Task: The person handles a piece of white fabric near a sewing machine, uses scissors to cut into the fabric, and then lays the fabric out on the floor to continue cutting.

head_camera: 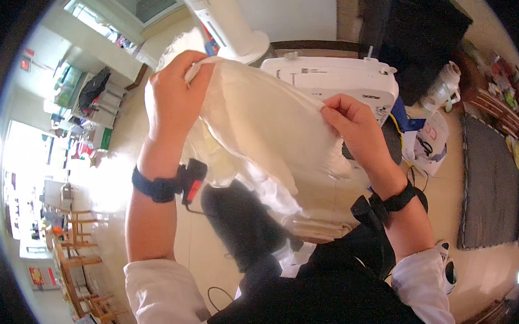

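A thin, sheer cream-white fabric piece (257, 113) hangs between my two raised hands. My left hand (178, 89) grips its upper left edge, fingers curled over a gathered bit of cloth. At the upper right edge, my right hand (349, 117) pinches the fabric between thumb and fingertips. The cloth drapes down over my lap, with folds and a frilled end below. Just behind it stands a white Brother sewing machine (338, 76), partly covered by the cloth and my right hand. Both wrists wear black straps with small devices.
A white column-shaped appliance (230, 31) stands beyond the machine. To the right are a paper bag (430, 142) with things inside, a large white jug (445, 86) and a grey mat (492, 185). Wooden chairs (80, 233) stand far left. A cable (220, 289) lies near my lap.
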Tool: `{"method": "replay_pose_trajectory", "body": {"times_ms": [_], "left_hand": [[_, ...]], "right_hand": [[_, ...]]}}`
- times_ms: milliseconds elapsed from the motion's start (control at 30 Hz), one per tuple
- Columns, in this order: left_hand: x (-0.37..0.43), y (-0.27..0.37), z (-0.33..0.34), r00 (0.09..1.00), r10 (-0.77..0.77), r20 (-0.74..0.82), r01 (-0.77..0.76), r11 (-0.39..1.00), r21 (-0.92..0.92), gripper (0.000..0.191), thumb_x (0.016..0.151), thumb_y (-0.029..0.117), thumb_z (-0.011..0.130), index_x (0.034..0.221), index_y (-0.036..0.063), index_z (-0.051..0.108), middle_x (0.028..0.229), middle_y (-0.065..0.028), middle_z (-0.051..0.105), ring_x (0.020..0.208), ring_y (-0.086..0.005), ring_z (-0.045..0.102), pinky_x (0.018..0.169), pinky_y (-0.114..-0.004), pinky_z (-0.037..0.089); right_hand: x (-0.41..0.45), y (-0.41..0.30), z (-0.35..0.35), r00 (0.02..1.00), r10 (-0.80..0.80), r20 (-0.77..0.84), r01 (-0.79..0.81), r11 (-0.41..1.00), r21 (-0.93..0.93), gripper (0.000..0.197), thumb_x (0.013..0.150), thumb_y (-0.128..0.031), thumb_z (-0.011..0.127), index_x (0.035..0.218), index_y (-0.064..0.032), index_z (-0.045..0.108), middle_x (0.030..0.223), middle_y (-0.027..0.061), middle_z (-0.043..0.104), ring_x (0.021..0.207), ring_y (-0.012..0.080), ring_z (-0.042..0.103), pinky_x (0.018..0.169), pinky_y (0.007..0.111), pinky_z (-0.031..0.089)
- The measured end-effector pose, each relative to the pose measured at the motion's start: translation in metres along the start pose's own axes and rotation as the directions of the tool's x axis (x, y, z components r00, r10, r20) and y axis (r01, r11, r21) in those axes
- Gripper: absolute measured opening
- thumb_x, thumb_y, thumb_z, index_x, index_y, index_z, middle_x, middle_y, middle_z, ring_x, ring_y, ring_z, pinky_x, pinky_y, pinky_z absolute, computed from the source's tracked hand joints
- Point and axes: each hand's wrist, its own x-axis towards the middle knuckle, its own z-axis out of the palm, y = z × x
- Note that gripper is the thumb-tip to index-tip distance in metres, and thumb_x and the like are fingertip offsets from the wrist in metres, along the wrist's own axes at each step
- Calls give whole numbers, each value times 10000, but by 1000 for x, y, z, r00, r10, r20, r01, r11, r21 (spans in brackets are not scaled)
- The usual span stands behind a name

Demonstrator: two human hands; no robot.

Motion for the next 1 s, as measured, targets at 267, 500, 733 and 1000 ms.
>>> {"method": "replay_pose_trajectory", "body": {"times_ms": [267, 500, 733, 1000], "left_hand": [[-53, 34, 24, 821, -332, 465, 464, 862, -204, 211, 770, 219, 597, 802, 13, 627, 573, -53, 551, 524, -91, 477, 516, -259, 397], [-65, 57, 18, 597, -476, 646, 755, 606, -251, 226, 784, 232, 571, 800, 11, 615, 605, 19, 504, 581, -66, 452, 528, -227, 365], [-79, 37, 50, 507, -283, 814, 729, 645, -229, 208, 812, 195, 500, 816, 11, 598, 626, 17, 494, 601, -65, 430, 564, -229, 356], [-131, 65, 126, 632, -270, 726, 702, 597, -389, 203, 832, 170, 482, 878, 9, 596, 643, 2, 516, 633, -73, 462, 585, -242, 386]], "right_hand": [[-7, -1, -61, 992, 102, -80, -82, 971, 227, 112, 832, -100, 435, 826, -39, 529, 695, -47, 513, 626, 16, 452, 563, 163, 350], [-17, 0, -73, 993, 104, -54, -82, 948, 309, 95, 826, -107, 465, 830, -58, 547, 656, -69, 488, 549, 1, 412, 501, 155, 312], [-17, 15, -78, 990, 90, -110, -61, 969, 241, 83, 820, -104, 486, 826, -60, 557, 666, -78, 492, 559, -3, 407, 500, 157, 302], [-23, 16, -84, 981, 88, -172, -46, 972, 232, 82, 822, -93, 495, 835, -52, 565, 633, -64, 476, 531, 12, 385, 477, 173, 293]]}}
